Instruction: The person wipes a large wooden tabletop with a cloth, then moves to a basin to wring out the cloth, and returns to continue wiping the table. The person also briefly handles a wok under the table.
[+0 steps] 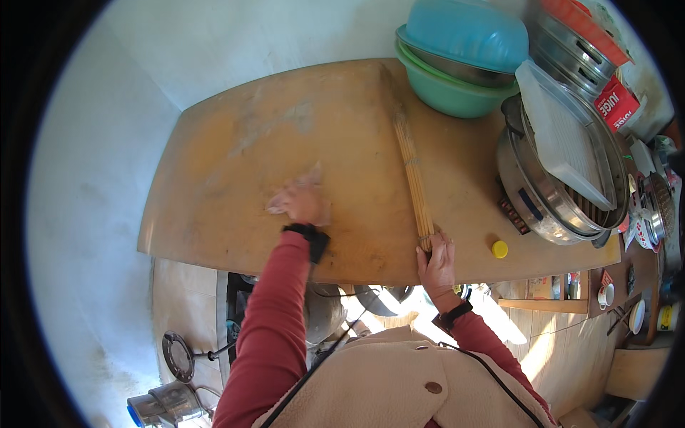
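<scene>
My left hand [305,205], smeared by motion, presses a pale pinkish cloth [312,175] onto the brown wooden tabletop [214,157]. Parts of the cloth stick out past the fingers and beside the wrist. To the right, my right hand [437,265] is closed over the near end of a long, slim bundle of thin bamboo sticks [412,167]. This bundle lies on the tabletop, running away from me toward the back. A small yellow cap [499,249] sits right of my right hand, apart from it.
Stacked blue [467,36] and green basins [457,93] stand at the back right. Nearer is a large metal steamer pot [542,203] with a translucent white tray [560,143] on top. An open drawer [542,305] juts out below the table's front edge. Walls border the left and back.
</scene>
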The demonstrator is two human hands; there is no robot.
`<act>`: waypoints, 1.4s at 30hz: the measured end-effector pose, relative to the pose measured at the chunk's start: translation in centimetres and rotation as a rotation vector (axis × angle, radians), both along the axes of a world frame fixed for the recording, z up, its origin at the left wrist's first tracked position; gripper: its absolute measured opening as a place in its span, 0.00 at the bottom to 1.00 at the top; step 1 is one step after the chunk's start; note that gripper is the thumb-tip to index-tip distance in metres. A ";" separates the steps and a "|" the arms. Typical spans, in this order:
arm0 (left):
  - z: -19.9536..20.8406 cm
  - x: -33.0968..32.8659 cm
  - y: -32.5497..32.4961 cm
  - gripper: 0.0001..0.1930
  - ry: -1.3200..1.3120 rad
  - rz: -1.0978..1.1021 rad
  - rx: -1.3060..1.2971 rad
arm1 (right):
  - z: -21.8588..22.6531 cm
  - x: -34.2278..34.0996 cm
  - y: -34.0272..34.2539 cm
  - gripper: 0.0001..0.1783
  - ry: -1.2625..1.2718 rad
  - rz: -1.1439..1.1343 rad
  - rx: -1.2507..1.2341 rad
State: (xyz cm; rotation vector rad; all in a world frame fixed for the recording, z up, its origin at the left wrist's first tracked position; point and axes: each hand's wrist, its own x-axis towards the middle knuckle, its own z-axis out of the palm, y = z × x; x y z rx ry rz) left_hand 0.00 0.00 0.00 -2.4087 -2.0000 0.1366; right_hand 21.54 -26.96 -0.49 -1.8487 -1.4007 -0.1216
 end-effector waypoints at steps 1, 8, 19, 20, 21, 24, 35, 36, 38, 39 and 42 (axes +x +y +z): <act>0.3 2.8 -3.1 0.23 0.108 -0.184 0.088 | 0.1 0.0 0.0 0.22 -0.009 0.000 0.005; 1.8 2.0 -11.7 0.22 -0.361 -1.048 0.227 | -0.2 0.0 0.0 0.24 0.015 -0.003 -0.028; -0.6 -4.0 -12.5 0.25 -0.197 -0.490 0.271 | -0.8 -0.1 -0.1 0.24 0.030 -0.007 -0.012; -0.6 -3.3 -14.7 0.24 -0.249 -0.595 0.279 | -0.7 -0.1 -0.1 0.24 0.034 -0.001 -0.007; -0.5 -4.2 -15.8 0.22 -0.258 -0.624 0.288 | -0.7 -0.1 -0.1 0.24 0.028 0.010 0.003; -1.2 -10.3 -14.9 0.22 -0.486 -0.532 0.192 | -0.6 -0.1 -0.1 0.24 0.001 0.014 0.007; -0.5 -17.5 -6.8 0.27 0.295 -0.068 0.434 | -1.4 -0.2 -0.2 0.24 0.077 0.011 -0.026; 0.0 -13.7 -8.4 0.26 -0.041 -0.228 0.515 | -1.5 -0.2 -0.2 0.24 0.074 0.008 -0.034; 0.8 -8.1 -11.3 0.23 -0.339 -0.552 0.406 | -1.6 -0.1 -0.2 0.24 0.042 0.008 -0.032; 1.2 -7.2 -11.7 0.21 -0.443 -0.795 0.431 | -1.6 0.0 -0.1 0.25 0.017 0.011 -0.025; 2.2 -12.3 -9.2 0.19 -0.642 -0.717 0.288 | -1.6 0.0 -0.2 0.25 -0.009 0.012 -0.015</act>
